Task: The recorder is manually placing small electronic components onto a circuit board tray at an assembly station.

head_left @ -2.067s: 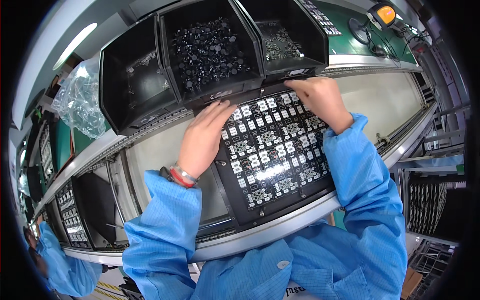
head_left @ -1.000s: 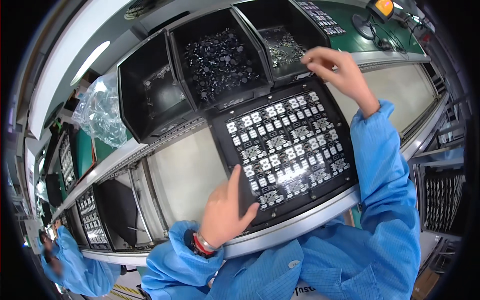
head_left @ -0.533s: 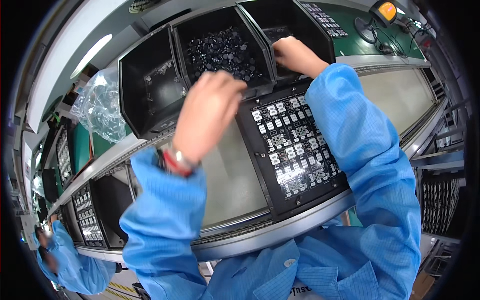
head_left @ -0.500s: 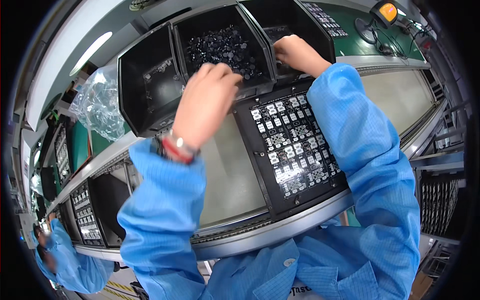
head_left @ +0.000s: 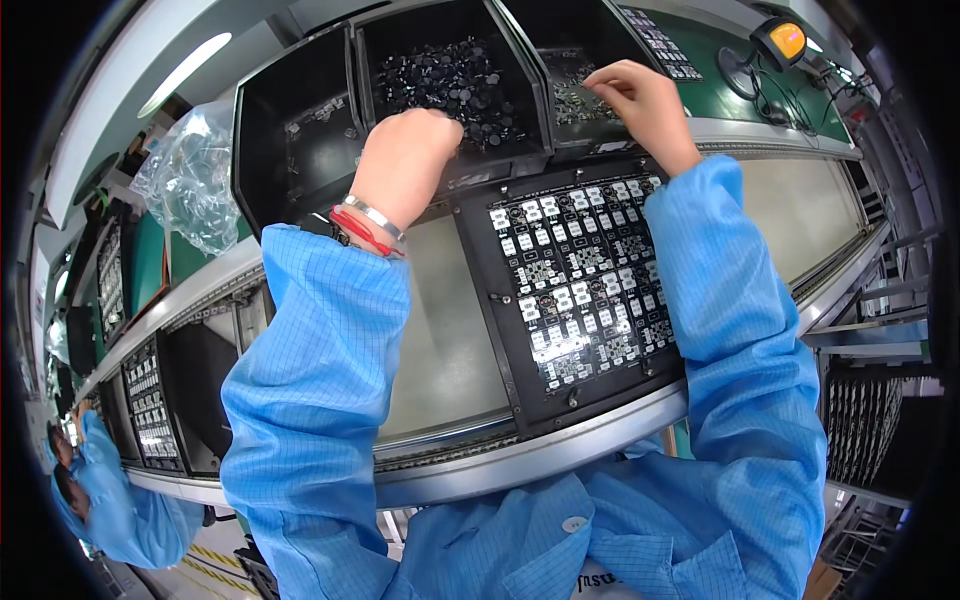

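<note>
The circuit board [head_left: 590, 262] lies right of centre. Above it, the right hand [head_left: 645, 108] bends, half-curled, over the upper-right bin [head_left: 590, 28]; the left hand [head_left: 405, 160] curls knuckles-up at the upper-centre bin [head_left: 425, 25]. Whether either holds anything, I cannot tell.

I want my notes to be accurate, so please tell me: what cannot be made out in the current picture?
Head view, left hand: its fingertips and anything in them, hidden by the hand itself.
Head view, right hand: whether it pinches anything, too small to tell.
Head view, circuit board panel: part of its right side, hidden by the right sleeve.
Head view, middle bin: part of its far rim, cut off by the top edge.
</note>
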### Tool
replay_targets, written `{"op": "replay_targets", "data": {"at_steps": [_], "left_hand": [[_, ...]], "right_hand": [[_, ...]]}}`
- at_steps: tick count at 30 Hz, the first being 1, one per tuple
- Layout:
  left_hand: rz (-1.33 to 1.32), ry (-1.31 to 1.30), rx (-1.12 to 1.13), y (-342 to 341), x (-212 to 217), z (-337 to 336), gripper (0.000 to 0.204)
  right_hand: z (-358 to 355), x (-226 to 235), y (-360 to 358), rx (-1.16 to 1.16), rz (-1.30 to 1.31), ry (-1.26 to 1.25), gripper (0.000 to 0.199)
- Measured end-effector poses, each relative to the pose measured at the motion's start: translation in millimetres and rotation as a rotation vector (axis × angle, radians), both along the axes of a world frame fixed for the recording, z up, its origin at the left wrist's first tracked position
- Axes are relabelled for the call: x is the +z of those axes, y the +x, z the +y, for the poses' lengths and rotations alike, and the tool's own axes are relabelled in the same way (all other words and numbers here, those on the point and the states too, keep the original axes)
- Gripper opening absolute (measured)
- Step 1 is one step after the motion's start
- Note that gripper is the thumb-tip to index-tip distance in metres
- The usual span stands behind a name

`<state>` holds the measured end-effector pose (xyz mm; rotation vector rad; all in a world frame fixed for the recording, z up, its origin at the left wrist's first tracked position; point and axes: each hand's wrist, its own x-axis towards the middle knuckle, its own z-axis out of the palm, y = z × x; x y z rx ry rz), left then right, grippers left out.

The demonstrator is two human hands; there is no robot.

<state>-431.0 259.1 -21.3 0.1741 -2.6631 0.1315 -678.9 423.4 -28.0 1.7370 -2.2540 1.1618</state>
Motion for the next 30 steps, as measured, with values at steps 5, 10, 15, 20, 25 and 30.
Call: {"op": "replay_targets", "data": {"at_steps": [5, 10, 15, 20, 25, 30], "left_hand": [[0.257, 0.537, -0.069, 19, 19, 22, 0.015], [0.223, 1.226, -0.211, 39, 17, 47, 0.018], [0.217, 1.687, -0.179, 57, 2, 54, 0.02], [0.209, 1.914, -0.046, 69, -12, 53, 0.024], [0.238, 1.928, -0.016, 74, -21, 49, 0.025], [0.237, 1.924, 0.012, 73, -24, 46, 0.024]], "right_hand": [[23, 15, 75, 0.25, -0.296, -0.251, 0.011], [21, -25, 98, 0.472, -0.163, 0.025, 0.017], [13, -53, 99, 0.535, -0.057, 0.146, 0.016], [7, -55, 108, 0.417, 0.062, 0.132, 0.016], [5, -53, 110, 0.388, 0.041, 0.18, 0.019], [3, -51, 113, 0.388, 0.026, 0.169, 0.021]]}}
